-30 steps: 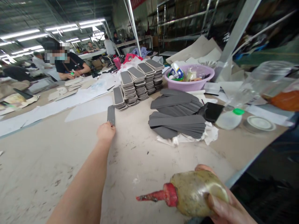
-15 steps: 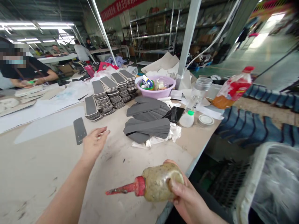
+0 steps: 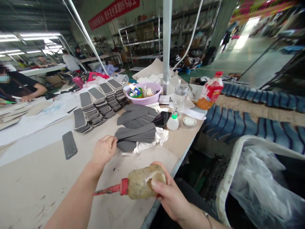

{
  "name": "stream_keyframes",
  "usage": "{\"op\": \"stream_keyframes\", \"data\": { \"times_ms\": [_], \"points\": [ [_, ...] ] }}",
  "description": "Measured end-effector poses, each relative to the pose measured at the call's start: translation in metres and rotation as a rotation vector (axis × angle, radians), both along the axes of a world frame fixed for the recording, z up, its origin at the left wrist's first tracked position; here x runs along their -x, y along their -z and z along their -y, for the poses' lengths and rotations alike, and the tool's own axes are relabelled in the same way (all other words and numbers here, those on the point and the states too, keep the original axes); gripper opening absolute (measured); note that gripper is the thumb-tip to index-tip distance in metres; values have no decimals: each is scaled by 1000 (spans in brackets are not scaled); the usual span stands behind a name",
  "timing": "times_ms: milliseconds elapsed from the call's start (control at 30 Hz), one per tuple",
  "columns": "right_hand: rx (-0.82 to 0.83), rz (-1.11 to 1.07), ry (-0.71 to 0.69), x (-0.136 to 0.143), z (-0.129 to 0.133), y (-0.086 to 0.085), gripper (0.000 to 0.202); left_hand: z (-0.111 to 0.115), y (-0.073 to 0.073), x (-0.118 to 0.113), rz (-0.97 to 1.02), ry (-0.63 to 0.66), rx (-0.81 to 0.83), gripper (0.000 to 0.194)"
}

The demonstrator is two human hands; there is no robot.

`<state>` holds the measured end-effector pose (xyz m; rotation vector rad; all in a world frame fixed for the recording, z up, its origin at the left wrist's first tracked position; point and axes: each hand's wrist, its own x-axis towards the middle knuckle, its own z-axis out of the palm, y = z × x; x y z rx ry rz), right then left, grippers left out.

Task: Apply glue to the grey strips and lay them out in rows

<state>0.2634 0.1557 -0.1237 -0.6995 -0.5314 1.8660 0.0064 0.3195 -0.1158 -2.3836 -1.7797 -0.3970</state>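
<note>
My right hand [image 3: 168, 190] is wrapped round a yellowish glue bottle [image 3: 143, 183] with a red cap and a long red nozzle. The bottle lies sideways in the air, its nozzle pointing left. My left hand [image 3: 105, 149] pinches the left end of a dark grey strip in the nearer fanned pile of grey strips [image 3: 138, 133]. A second pile of grey strips [image 3: 135, 116] lies just behind it. One single grey piece [image 3: 69, 144] rests flat on the table, left of my left hand. Tall stacks of grey pieces with pale edges [image 3: 92, 103] stand behind.
A purple basin [image 3: 145, 99] holds small items. A black phone [image 3: 162, 119], a small bottle with a green cap [image 3: 173, 123], a clear jar [image 3: 180, 98] and a red-labelled bottle [image 3: 211, 90] stand at the right. A bin with plastic [image 3: 224, 190] is beside the table; a co-worker [image 3: 23, 86] works far left.
My left hand has moved right, from near the single grey piece to the nearer pile, and closed on a strip's end. My right hand still holds the glue bottle. The view has turned right.
</note>
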Motion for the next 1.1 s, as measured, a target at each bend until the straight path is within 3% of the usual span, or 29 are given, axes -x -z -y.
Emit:
{"op": "stream_keyframes", "data": {
  "times_ms": [100,233,300,400,500,633,833,1100],
  "points": [
    [-48,28,29,-3,-1,-2,54,37,-22,3,-75,-151,-183,25],
    [-88,112,58,-8,1,-3,51,136,-37,20,-199,-259,-241,16],
    [-109,162,59,-8,4,-3,51,199,-31,27,-248,-289,-225,13],
    [-181,227,27,-4,11,-2,51,284,-10,29,-262,-274,-123,11],
    [-309,324,-38,5,21,-2,49,338,14,26,-192,-257,15,13],
    [-575,561,-142,21,38,3,49,365,30,23,-5,-316,47,17],
    [-1182,920,-78,51,59,19,49,378,33,39,140,-383,22,21],
    [-1344,901,-117,79,81,27,48,381,36,51,173,-334,69,23]
  ]
}}
